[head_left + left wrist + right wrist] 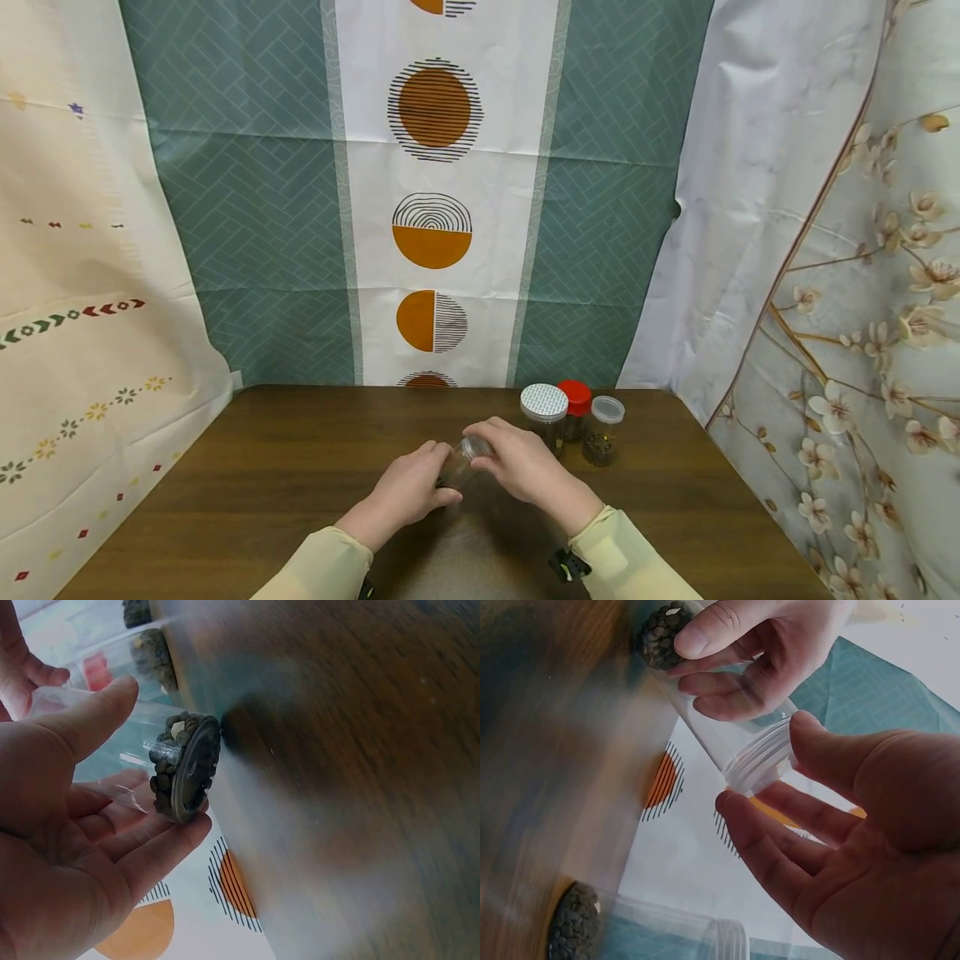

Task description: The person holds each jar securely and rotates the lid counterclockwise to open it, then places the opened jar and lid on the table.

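Note:
A clear jar (455, 468) with a translucent lid (761, 759) is tilted above the brown table, lid end toward my right hand. Dark pebble-like pieces (166, 769), one of them pale, lie in its bottom. My left hand (408, 490) grips the jar near its base, the thumb on one side and the fingers on the other. With thumb and fingertips my right hand (522, 460) holds the rim of the lid. In the right wrist view, the left hand (769, 656) covers part of the jar's lower wall.
Three more jars stand at the table's back right: one with a white patterned lid (544, 402), one with a red lid (575, 397), one with a clear lid (607, 409). The wooden table (315, 433) meets a hanging patterned cloth (438, 275) behind.

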A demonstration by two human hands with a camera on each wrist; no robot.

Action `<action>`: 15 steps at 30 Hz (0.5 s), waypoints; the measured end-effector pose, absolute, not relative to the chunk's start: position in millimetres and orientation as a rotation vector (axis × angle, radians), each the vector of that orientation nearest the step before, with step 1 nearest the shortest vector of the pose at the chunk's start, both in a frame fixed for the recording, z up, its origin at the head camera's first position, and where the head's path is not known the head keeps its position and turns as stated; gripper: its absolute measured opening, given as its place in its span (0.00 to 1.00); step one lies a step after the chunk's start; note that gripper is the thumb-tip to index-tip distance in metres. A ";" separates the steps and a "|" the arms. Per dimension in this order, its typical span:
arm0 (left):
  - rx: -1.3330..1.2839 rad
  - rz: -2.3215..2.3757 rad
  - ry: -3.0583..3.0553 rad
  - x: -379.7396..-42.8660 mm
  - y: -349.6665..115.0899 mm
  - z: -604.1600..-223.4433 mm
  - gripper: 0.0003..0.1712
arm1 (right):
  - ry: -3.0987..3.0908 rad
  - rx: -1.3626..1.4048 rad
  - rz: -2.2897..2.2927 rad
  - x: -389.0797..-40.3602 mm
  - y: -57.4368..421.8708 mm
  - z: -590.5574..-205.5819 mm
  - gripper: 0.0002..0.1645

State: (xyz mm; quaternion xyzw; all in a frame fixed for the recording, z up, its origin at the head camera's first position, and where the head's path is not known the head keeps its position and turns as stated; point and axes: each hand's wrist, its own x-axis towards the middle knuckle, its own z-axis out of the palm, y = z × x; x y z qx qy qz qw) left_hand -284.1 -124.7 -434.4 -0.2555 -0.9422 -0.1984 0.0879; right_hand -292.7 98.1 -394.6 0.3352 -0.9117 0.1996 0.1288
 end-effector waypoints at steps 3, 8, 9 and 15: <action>-0.761 -0.593 -2.802 -283.9 -125.3 -434.5 0.30 | -2.632 1.007 0.581 -292.4 98.6 -394.1 0.25; -0.763 -0.592 -2.800 -282.9 -126.2 -434.1 0.29 | -2.618 1.032 0.588 -291.4 98.6 -394.0 0.26; -0.764 -0.594 -2.800 -282.7 -126.3 -434.0 0.29 | -2.615 1.034 0.590 -291.1 98.6 -394.1 0.26; -0.765 -0.593 -2.793 -281.7 -126.6 -434.2 0.29 | -2.600 1.049 0.602 -290.7 99.4 -395.2 0.27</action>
